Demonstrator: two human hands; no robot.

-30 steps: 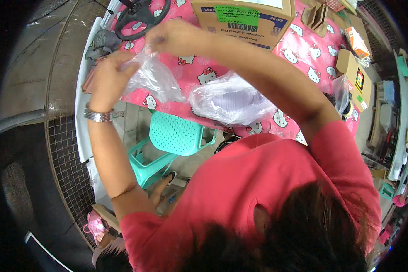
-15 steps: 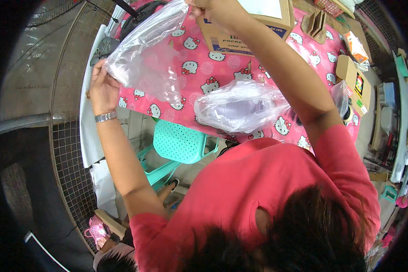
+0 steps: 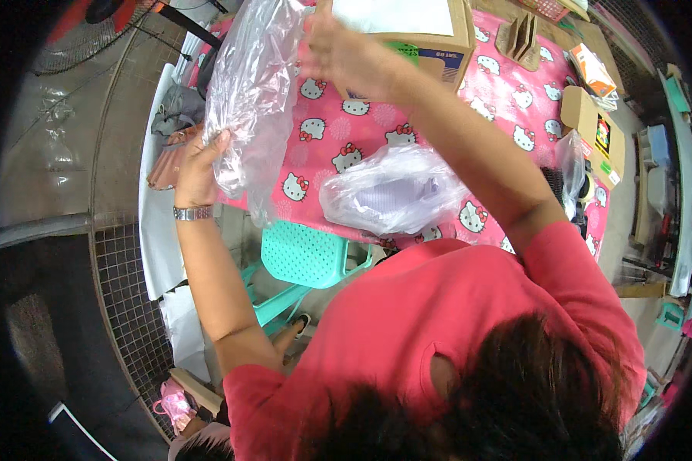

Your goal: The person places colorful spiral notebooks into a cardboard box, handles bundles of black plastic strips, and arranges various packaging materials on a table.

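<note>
A large clear plastic bag (image 3: 257, 92) hangs crinkled over the left side of the table. My left hand (image 3: 198, 169) is closed on the bag's left edge, thumb on top. Beside the bag's right edge is my right hand (image 3: 350, 54), slightly blurred, its fingers apart and nothing visible in them. Below my right forearm, near the table's front edge, lies another clear plastic bag with a pale, striped item inside (image 3: 392, 192). The table wears a pink cloth with a cartoon cat print (image 3: 311, 157).
A cardboard box (image 3: 438, 54) with a white sheet on top stands behind my right hand. A fan (image 3: 92, 23) is at the far left. A turquoise plastic chair (image 3: 304, 253) stands at the front. An opened carton (image 3: 592, 131) and a wooden holder (image 3: 519, 42) are on the right.
The bag now hangs more upright and its lower end reaches past the table edge. My left hand has moved right and down; my right hand has come down from the bag's top corner.
</note>
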